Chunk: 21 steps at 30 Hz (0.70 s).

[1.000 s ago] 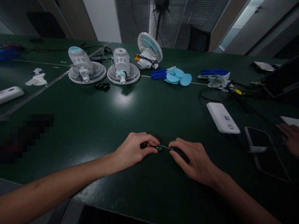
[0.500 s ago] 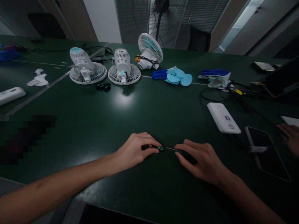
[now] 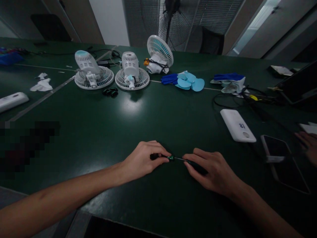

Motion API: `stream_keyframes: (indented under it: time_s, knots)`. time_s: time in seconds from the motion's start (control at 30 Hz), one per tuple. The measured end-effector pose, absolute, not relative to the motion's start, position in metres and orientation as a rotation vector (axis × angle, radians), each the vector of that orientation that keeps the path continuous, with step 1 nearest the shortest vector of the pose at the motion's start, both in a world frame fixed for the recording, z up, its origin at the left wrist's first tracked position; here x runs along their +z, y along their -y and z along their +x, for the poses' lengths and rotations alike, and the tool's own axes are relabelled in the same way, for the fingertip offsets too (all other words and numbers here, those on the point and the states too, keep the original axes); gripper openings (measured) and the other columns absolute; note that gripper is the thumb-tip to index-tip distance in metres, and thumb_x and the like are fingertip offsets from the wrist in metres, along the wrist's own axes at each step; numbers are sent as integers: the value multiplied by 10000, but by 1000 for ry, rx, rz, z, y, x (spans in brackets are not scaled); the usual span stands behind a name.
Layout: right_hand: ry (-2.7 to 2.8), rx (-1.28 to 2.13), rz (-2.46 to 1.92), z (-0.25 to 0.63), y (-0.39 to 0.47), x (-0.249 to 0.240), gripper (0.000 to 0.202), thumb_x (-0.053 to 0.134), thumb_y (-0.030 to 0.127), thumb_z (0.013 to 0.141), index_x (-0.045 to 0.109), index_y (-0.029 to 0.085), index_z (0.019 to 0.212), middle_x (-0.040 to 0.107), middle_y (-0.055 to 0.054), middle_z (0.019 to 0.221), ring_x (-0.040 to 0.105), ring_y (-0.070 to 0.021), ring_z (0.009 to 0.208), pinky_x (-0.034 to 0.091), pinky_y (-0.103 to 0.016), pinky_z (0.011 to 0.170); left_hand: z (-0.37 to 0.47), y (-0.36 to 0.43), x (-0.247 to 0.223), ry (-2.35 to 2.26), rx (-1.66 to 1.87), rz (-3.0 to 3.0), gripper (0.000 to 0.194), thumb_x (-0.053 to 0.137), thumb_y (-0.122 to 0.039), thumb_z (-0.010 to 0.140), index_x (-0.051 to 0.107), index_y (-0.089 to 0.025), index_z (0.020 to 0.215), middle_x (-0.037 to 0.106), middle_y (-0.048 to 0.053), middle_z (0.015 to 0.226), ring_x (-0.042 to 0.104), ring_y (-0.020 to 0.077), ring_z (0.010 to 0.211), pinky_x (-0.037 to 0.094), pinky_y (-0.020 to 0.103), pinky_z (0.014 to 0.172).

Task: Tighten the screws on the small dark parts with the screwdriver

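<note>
Dk green tabletop [image 3: 163, 120], L hand [image 3: 141, 162] pinching sm part [image 3: 171, 158], R hand [image 3: 213, 168] gripping screwdriver [image 3: 197, 167], long axis sideways, tip pointing L

Green part [image 3: 171, 158], dark screwdriver handle [image 3: 198, 168], green table [image 3: 158, 122], white fans [image 3: 130, 64]

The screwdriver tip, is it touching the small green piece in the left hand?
Cannot tell. The head view shows the screwdriver shaft pointing at the small green piece, but any gap there would be too small to see.
</note>
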State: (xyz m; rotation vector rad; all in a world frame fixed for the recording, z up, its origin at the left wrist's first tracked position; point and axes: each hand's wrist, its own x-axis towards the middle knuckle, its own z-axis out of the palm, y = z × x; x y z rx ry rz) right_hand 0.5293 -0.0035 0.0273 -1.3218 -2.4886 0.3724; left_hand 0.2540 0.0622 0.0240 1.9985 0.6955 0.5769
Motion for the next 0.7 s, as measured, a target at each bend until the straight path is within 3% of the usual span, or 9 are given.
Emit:
stream_keyframes:
  time_s: [0.7]
  knots:
    - [2475, 412, -1269, 514, -1, 29, 257, 511, 288, 1028, 687, 199, 1192, 647, -23, 858, 590, -120, 668, 385, -266, 559, 257, -58, 24, -716, 642, 2121, 153, 661, -238, 947, 735, -154, 1050, 707, 65, 971, 638, 169, 884, 523, 289, 810]
